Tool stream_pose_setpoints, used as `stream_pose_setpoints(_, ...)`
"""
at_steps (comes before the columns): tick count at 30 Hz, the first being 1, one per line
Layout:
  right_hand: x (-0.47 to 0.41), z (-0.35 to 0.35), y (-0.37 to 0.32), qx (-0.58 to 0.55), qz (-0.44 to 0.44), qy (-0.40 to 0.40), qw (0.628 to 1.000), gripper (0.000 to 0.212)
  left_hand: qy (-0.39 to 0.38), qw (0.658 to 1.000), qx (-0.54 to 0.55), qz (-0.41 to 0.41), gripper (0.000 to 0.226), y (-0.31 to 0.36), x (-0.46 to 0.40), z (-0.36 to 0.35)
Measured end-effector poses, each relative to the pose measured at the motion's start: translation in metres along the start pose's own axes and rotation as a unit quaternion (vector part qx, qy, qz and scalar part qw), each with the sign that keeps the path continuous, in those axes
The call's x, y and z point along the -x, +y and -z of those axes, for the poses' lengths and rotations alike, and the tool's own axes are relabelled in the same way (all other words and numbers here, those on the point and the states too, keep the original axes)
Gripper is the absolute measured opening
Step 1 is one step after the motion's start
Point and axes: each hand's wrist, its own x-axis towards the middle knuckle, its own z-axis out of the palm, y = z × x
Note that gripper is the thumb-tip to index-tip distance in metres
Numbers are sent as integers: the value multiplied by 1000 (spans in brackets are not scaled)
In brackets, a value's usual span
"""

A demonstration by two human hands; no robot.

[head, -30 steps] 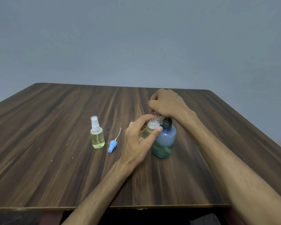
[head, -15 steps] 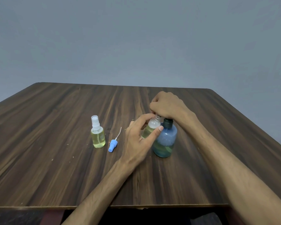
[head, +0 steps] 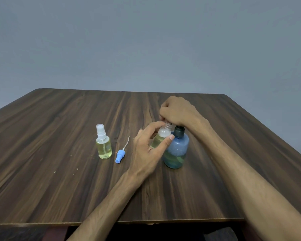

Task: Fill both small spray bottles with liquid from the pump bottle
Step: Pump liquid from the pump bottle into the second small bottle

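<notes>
Left hand: the left hand (head: 147, 150) was curled round the uncapped spray bottle (head: 161, 139), thumb tip pressed on its near side and fingers wrapped behind, holding it upright with its open neck under the right hand.
Right hand: the right hand (head: 176, 110) was closed in a fist over the top of the pump bottle (head: 176, 150), fingers curled down round the pump head, which was hidden beneath them.
Uncapped spray bottle: clear, partly filled with pale yellow liquid, touching the left side of the pump bottle, near the middle of the table (head: 59, 171).
Pump bottle: blue and translucent with a dark collar, standing upright right of the table's centre; yellowish liquid sat low in it.
Second spray bottle: the capped spray bottle (head: 103, 142) with a white sprayer stood upright left of centre, well apart from the hands and nearly full of yellow liquid.
Loose sprayer: the blue spray head (head: 120, 154) with its thin white tube lay flat between the 2 small bottles, tube pointing toward the far edge.
</notes>
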Motion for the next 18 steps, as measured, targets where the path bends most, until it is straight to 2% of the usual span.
stream_pose_setpoints(2,1,-2,0,12,-5,-15,1000,20,-1,1000,1,5,29,-1,0,0)
stream_pose_setpoints(6,-2,1,1,-10,10,39,999,23,-1,1000,-4,-8,26,-2,1,0)
stream_pose_setpoints(10,-1,-3,1,10,-6,-8,1000,20,3,1000,0,1,29,-2,0,0)
stream_pose_setpoints(15,-4,1,3,-1,6,45,999,23,3,1000,-2,-8,28,-2,0,0)
stream_pose_setpoints(18,0,-3,1,13,-9,-8,1000,21,4,1000,4,-1,30,-3,-1,0)
